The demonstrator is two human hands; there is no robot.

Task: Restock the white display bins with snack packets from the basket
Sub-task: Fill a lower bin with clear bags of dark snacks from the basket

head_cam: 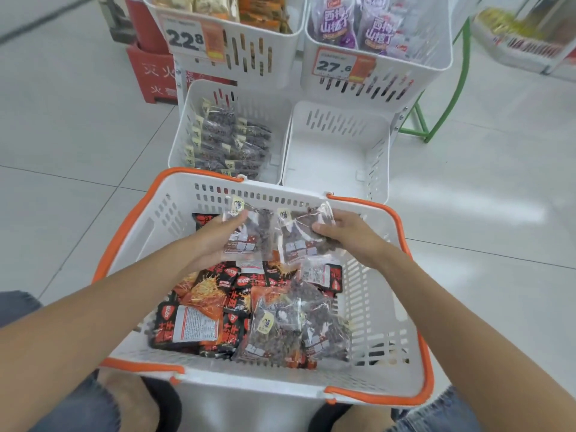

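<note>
We are holding 2 clear plastic packets of dark snacks over the white slotted plastic basket with orange handles (149, 219): our left grip (215, 236) is pinching the left-hand packet (249, 235), our right grip (352, 236) is pinching the right-hand packet (304, 244). Orange-and-black packets (218, 294) are lying in the basket, near the white display bins (184, 145).

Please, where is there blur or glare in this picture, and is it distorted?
Head view: glare lies on the glossy pale floor tiles at right; the display shelf at top right is blurred; the clear packets of dark snacks, held by left hand and right hand, look smeared; the forearms swell toward the bottom edge, wide-angle stretch.
</note>
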